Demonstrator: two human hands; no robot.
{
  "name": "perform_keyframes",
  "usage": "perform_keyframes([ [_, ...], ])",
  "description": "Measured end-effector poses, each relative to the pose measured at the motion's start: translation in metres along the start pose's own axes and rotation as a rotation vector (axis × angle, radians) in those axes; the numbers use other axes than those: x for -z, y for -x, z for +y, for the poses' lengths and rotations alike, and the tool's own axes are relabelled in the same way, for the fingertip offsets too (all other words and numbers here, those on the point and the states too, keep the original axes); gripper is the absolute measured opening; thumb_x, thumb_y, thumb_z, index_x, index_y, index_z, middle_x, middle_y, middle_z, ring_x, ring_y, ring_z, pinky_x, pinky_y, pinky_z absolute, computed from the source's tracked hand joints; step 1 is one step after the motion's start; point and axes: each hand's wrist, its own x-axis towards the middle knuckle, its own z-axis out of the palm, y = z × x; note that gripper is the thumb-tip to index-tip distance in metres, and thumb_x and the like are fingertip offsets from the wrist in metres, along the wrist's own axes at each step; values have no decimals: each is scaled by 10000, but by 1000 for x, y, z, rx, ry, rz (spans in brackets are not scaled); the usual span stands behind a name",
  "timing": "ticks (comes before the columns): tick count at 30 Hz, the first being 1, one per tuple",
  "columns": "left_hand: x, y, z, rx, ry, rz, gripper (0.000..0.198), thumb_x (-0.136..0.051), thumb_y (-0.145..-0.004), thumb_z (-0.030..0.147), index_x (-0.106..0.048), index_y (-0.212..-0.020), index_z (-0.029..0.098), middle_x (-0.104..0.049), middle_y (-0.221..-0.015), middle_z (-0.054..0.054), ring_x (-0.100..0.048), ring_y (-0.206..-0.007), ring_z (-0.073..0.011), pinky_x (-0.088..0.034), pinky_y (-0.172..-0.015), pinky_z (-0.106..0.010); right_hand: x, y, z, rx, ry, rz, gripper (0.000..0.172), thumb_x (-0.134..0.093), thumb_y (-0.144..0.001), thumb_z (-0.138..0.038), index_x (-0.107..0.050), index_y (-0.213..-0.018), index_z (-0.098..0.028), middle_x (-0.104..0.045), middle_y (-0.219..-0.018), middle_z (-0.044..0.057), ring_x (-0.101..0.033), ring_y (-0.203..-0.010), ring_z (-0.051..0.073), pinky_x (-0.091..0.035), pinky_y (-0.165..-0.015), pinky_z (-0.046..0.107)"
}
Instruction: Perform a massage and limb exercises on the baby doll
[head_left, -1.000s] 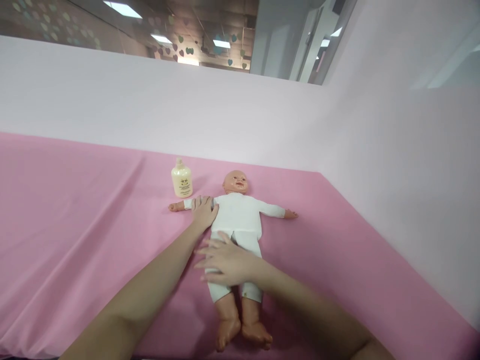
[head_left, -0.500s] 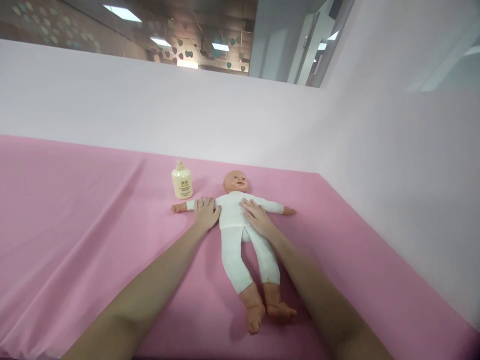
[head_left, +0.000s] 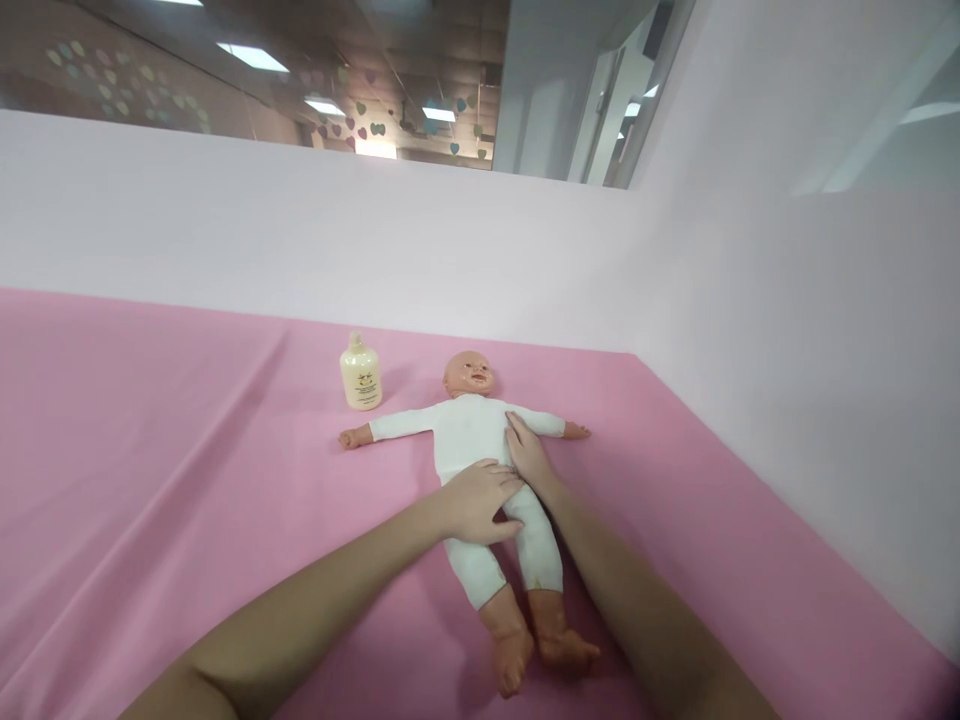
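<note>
A baby doll (head_left: 469,430) in a white body suit lies on its back, arms spread and feet toward me. My left hand (head_left: 484,500) lies across its lower belly and hips, fingers stretched out and thumb apart. Along the doll's side, at the right of its chest, rests my right hand (head_left: 529,450) with its fingers extended. Neither hand grasps anything. The fingertips of my left hand come close to my right hand; whether they touch I cannot tell. Beyond the doll's outstretched arm on the left stands a cream-coloured bottle (head_left: 361,378) with dark print.
Pink cloth (head_left: 187,450) covers the surface under the doll, with long creases on the left. A white wall (head_left: 300,230) rises behind it and another wall (head_left: 810,350) closes the right side. Above the back wall is a window (head_left: 420,80) with ceiling lights and heart shapes.
My left hand has moved from the doll's arm on the left, down and right onto its lower belly. My right hand has shifted slightly right, from the chest to the doll's side.
</note>
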Motion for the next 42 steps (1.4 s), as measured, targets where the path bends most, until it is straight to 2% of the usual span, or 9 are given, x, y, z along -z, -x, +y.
perform_keyframes([
  [9, 10, 2, -8, -119, 141, -21, 368, -638, -865, 384, -679, -1171, 184, -733, -1155, -99, -670, -1078, -264, -469, -1025, -396, 13, 8, -32, 96, 316, 67, 466, -413, -963, -294, -607, -1362, -153, -540, -1493, 148, -448, -1421, 300, -294, -1207, 510],
  [14, 13, 3, 6, -327, 321, -107, 311, -547, -949, 260, -693, -1223, 245, -716, -1276, -29, -632, -1223, -199, -436, -1099, -330, 19, 15, -56, 543, 281, -342, 450, -439, -992, -331, -572, -1416, -260, -499, -1548, 64, -358, -1491, 243, -187, -1240, 524],
  [17, 9, 1, 6, -335, 392, -94, 281, -532, -977, 276, -720, -1185, 256, -726, -1262, -20, -618, -1256, -190, -397, -1149, -337, 18, 12, -56, 504, 262, -397, 467, -384, -1019, -371, -535, -1449, -268, -466, -1574, 53, -310, -1521, 235, -157, -1242, 543],
  [21, 6, 3, -24, -79, 394, 101, 343, -427, -1021, 303, -745, -1109, 209, -756, -1177, -66, -669, -1162, -180, -471, -1070, -333, 17, 3, -37, 314, 258, -288, 518, -311, -1032, -406, -451, -1510, -265, -385, -1623, 59, -271, -1540, 246, -195, -1229, 542],
  [23, 8, 9, -47, 80, 275, 199, 392, -374, -1030, 322, -742, -1129, 228, -719, -1267, -66, -621, -1246, -189, -392, -1156, -394, 20, -1, -24, 246, 272, -217, 536, -294, -1032, -411, -419, -1528, -250, -413, -1607, 79, -327, -1513, 238, -226, -1223, 514],
  [26, 12, 22, -80, 306, 121, 218, 450, -323, -1033, 356, -617, -1364, 276, -524, -1524, -27, -386, -1476, -200, -221, -1247, -467, 27, -5, -6, 162, 353, -116, 536, -277, -1032, -396, -481, -1481, -188, -521, -1522, 120, -423, -1445, 242, -253, -1210, 482],
  [29, 11, 33, -103, 519, 5, 255, 515, -289, -1030, 382, -483, -1492, 264, -425, -1596, -38, -354, -1493, -207, -241, -1238, -458, 36, -6, 6, 104, 468, -38, 502, -289, -1024, -350, -570, -1390, -152, -596, -1436, 142, -481, -1375, 261, -264, -1191, 473],
  [37, 11, 49, -132, 889, -349, 317, 440, -332, -989, 322, -662, -1264, 228, -650, -1361, -103, -522, -1308, -300, -282, -1177, -496, 49, -4, 15, -45, 637, 105, 388, -354, -1008, -333, -699, -1113, -191, -716, -1202, 125, -539, -1204, 298, -176, -1158, 547],
  [42, 22, 64, -140, 1047, -385, 385, 443, -294, -977, 256, -698, -1140, 177, -685, -1225, -172, -521, -1270, -371, -222, -1161, -622, 62, -6, 24, -214, 571, 192, 396, -376, -994, -353, -712, -1118, -184, -693, -1212, 156, -556, -1173, 306, -252, -1092, 506],
])
